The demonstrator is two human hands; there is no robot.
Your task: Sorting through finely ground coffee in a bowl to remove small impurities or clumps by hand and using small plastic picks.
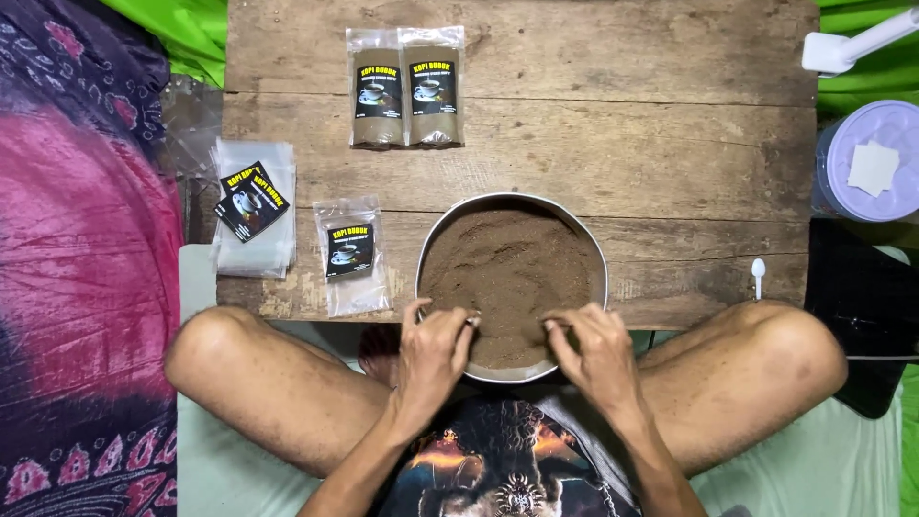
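The left hand (433, 352) was curled at the near rim of a round metal bowl (593, 251), its fingertips pinched on something small and pale; what it was could not be told. The right hand (595, 352) sat just beside it at the same rim, fingers bent and drawn together, pinching something hidden from view. Both hands hovered over the brown powder (507, 268) filling the bowl, which stood at the near edge of a wooden board (670, 144). At nine o'clock from the bowl lay an empty clear pouch (352, 257) with a dark label, and farther that way a stack of clear pouches (254, 209). At eleven o'clock, well apart, lay two filled pouches (406, 88). At three o'clock rested a small white spoon (758, 276).
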